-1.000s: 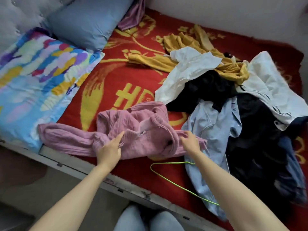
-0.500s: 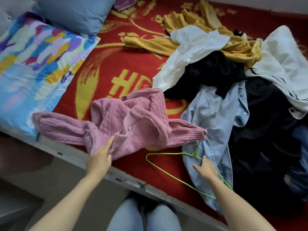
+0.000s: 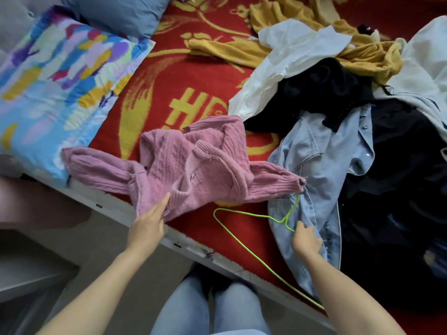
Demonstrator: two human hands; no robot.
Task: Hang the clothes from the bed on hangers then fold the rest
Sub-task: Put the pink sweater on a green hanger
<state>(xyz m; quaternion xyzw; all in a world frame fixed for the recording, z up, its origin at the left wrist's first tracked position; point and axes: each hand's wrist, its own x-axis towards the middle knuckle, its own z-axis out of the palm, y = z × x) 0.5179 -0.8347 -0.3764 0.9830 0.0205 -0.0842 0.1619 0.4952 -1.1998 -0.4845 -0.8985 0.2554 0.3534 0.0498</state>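
A pink knitted sweater (image 3: pixel 193 165) lies crumpled near the front edge of the bed. My left hand (image 3: pixel 147 228) grips its lower hem, thumb on top. A thin neon-green wire hanger (image 3: pixel 242 238) lies on the red cover, its hook over a light blue denim shirt (image 3: pixel 319 170). My right hand (image 3: pixel 306 240) lies on the denim right by the hanger's neck, fingers curled; whether it holds the wire is unclear. Behind lies a heap of clothes: a white shirt (image 3: pixel 290 61), a mustard top (image 3: pixel 242 49), black garments (image 3: pixel 399 189).
The bed has a red cover with yellow patterns (image 3: pixel 174 93) and a white front rail (image 3: pixel 193 247). A colourful pillow (image 3: pixel 55 83) and a blue pillow (image 3: pixel 121 13) lie at the left. My legs in jeans (image 3: pixel 208 310) stand against the rail.
My right hand left the sweater's sleeve and came down to the hanger's neck on the denim shirt. My left hand slid to the sweater's hem. The view tilted downward.
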